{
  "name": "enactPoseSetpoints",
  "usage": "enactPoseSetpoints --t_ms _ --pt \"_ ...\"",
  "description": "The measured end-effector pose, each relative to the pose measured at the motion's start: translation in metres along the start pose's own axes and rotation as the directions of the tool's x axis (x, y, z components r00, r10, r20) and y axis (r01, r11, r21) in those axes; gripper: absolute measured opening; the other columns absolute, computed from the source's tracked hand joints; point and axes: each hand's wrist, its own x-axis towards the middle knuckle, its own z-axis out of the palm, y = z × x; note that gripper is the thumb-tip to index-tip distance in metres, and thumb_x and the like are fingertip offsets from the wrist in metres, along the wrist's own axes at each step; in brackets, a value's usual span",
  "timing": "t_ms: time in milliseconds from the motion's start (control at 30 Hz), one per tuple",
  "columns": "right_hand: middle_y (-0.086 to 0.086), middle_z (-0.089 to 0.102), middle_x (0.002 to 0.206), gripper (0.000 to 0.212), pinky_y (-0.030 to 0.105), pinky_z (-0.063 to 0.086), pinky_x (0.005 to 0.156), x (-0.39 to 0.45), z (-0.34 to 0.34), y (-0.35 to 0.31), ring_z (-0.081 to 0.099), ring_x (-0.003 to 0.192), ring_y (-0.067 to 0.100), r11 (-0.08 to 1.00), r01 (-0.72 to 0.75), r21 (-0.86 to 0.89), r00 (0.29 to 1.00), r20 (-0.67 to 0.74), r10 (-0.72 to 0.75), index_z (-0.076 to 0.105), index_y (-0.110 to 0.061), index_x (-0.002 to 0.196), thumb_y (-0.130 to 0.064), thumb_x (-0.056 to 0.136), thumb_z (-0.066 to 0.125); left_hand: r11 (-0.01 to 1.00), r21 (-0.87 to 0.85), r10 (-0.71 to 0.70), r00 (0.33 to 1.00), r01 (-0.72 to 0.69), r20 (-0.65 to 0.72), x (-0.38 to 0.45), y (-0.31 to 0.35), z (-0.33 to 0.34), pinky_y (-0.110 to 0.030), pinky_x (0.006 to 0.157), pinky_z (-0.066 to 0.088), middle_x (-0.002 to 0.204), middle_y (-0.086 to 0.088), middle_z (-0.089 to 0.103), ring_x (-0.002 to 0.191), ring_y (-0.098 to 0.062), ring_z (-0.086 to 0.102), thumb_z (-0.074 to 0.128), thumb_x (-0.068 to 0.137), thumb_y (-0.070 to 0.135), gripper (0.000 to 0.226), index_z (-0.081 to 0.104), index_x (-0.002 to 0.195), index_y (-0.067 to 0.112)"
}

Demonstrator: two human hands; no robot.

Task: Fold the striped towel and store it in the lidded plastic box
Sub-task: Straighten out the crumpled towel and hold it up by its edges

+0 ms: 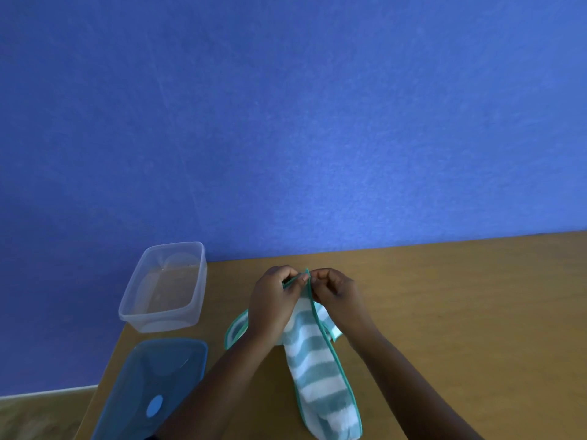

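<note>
Plain blue wall, faintly textured, filling the upper two thirds. Below it a brown wooden surface, far edge touching the wall. At lower left, a pale skirting strip above speckled tan floor. Soft, even light.

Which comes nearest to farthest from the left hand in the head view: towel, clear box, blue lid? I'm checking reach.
1. Striped towel: pinched in the left hand.
2. Clear box: to its left, by the wall.
3. Blue lid: left, at the near table edge.
</note>
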Motion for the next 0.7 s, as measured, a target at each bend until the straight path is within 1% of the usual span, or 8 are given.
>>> enactPoseSetpoints --t_ms 133,200,300,367,433,500,600,700 --pt "-0.01 0.066 0.072 0.006 0.015 0.049 0.065 0.001 0.0 0.002 0.06 0.066 -0.003 0.999 0.037 -0.015 0.999 0.032 -0.036 0.068 -0.017 0.087 -0.018 0.087 0.062 1.0 -0.017 -0.025 1.0 0.025 0.013 0.001 -0.001 0.0 -0.028 0.056 0.035 0.064 0.001 0.056 0.061 -0.014 0.049 0.059 0.086 0.03 0.026 0.058 0.07 0.01" --pt "-0.01 0.066 0.072 0.004 0.014 0.049 0.066 0.004 -0.003 0.002 0.06 0.066 -0.004 0.998 0.044 -0.051 0.998 0.038 -0.042 0.067 -0.018 0.085 -0.018 0.086 0.064 0.999 -0.028 -0.024 0.998 0.026 0.062 0.003 -0.002 -0.002 -0.03 0.056 0.035 0.06 0.002 0.053 0.057 -0.013 0.046 0.058 0.086 0.03 0.027 0.057 0.069 0.009" --pt "-0.013 0.063 0.067 0.015 0.011 0.045 0.062 0.011 -0.008 0.0 0.056 0.059 -0.009 0.988 0.09 -0.124 0.995 0.042 -0.085 0.064 -0.024 0.078 -0.011 0.087 0.062 0.998 -0.062 0.014 0.986 -0.004 0.166 0.005 -0.006 -0.005 -0.03 0.058 0.036 0.061 0.004 0.053 0.057 -0.011 0.047 0.057 0.088 0.027 0.023 0.056 0.072 0.012" --pt "-0.014 0.057 0.062 0.017 0.012 0.04 0.057 0.019 -0.014 -0.006 0.051 0.053 -0.008 0.977 0.117 -0.179 0.993 0.003 -0.119 0.06 -0.024 0.076 -0.01 0.087 0.061 0.999 -0.018 0.054 0.97 -0.051 0.239 0.003 -0.014 -0.005 -0.032 0.063 0.04 0.071 -0.001 0.063 0.066 -0.017 0.056 0.056 0.089 0.026 0.015 0.059 0.08 0.014" --pt "-0.011 0.051 0.059 0.016 0.015 0.036 0.054 0.027 -0.022 -0.013 0.045 0.05 -0.003 0.976 0.131 -0.176 0.986 -0.077 -0.147 0.058 -0.021 0.076 -0.01 0.088 0.059 0.99 0.109 0.053 0.959 -0.086 0.278 -0.001 -0.029 -0.008 -0.03 0.072 0.041 0.094 -0.013 0.071 0.088 -0.026 0.064 0.055 0.089 0.022 0.017 0.064 0.098 0.011" --pt "-0.009 0.049 0.06 0.015 0.012 0.034 0.052 0.035 -0.034 -0.02 0.042 0.05 -0.003 0.978 0.142 -0.155 0.972 -0.166 -0.167 0.057 -0.017 0.077 -0.009 0.09 0.056 0.976 0.187 0.061 0.969 -0.108 0.241 0.001 -0.044 -0.02 -0.027 0.076 0.041 0.104 -0.017 0.07 0.097 -0.027 0.065 0.057 0.087 0.015 0.02 0.065 0.105 0.007" --pt "-0.008 0.048 0.059 0.012 0.008 0.035 0.048 0.041 -0.056 -0.027 0.043 0.046 -0.007 0.972 0.144 -0.185 0.939 -0.284 -0.193 0.057 -0.014 0.079 -0.011 0.09 0.055 0.944 0.288 0.118 0.98 -0.161 0.16 0.018 -0.051 -0.049 -0.03 0.068 0.041 0.089 -0.018 0.071 0.086 -0.03 0.066 0.065 0.082 0.015 0.015 0.067 0.093 0.005" --pt "0.0 0.048 0.062 0.012 0.015 0.035 0.052 0.045 -0.07 -0.031 0.043 0.052 0.002 0.971 0.141 -0.196 0.926 -0.32 -0.199 0.056 -0.012 0.079 -0.012 0.091 0.055 0.893 0.378 0.222 0.97 -0.245 0.104 0.033 -0.045 -0.076 -0.035 0.067 0.046 0.076 -0.018 0.066 0.073 -0.032 0.063 0.075 0.073 0.018 0.019 0.067 0.076 0.001"
